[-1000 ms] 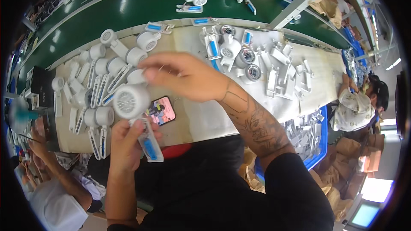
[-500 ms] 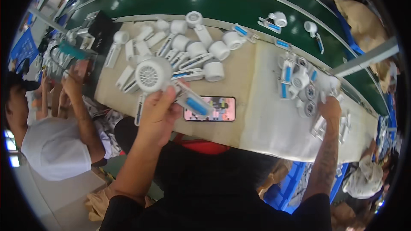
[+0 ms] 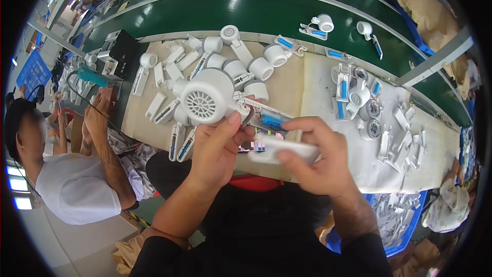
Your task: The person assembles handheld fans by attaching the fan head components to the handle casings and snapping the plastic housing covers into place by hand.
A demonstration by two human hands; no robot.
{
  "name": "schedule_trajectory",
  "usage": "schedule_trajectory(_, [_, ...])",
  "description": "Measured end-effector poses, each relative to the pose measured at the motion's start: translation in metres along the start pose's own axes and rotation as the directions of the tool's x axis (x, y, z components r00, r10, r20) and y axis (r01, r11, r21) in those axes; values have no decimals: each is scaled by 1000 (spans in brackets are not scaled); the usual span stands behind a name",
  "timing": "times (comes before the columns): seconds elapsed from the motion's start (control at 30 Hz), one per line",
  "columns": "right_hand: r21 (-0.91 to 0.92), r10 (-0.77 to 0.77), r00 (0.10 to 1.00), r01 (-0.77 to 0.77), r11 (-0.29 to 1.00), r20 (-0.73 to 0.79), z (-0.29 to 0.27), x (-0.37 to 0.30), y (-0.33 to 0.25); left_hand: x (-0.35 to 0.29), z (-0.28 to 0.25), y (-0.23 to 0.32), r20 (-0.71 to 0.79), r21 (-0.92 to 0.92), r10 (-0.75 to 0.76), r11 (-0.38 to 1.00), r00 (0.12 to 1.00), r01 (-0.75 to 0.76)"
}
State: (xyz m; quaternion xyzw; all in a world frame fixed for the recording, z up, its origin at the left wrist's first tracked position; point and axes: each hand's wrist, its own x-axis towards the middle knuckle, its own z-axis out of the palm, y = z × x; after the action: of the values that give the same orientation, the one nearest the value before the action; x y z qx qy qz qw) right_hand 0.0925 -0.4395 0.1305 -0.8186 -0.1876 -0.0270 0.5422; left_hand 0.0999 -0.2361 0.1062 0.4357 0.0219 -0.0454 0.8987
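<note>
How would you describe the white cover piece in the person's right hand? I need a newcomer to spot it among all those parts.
Start at the cloth-covered workbench below the green conveyor belt, then come to its near edge, where the person's two hands meet. The right hand pinches a long, flat white cover piece just under the round-headed fan that the left hand holds. Unlike the neighbouring parts, it is plain white and off the bench.

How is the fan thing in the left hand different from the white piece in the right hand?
The fan in the left hand has a round grilled head; the cover piece in the right hand is flat and long. The fan shows a blue part inside; the cover piece is plain. Both are white plastic.
</note>
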Motion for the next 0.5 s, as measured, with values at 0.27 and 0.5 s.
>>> schedule_trajectory(0.27, [-73,-286,958,285,956,-15,23,8,6,-7,-6,-4,26,43,-40,998,999,38])
schedule_trajectory(0.5, [-34,-176,984,177,984,26,21,9,9,-7,-5,-12,-36,162,28,987,999,-22])
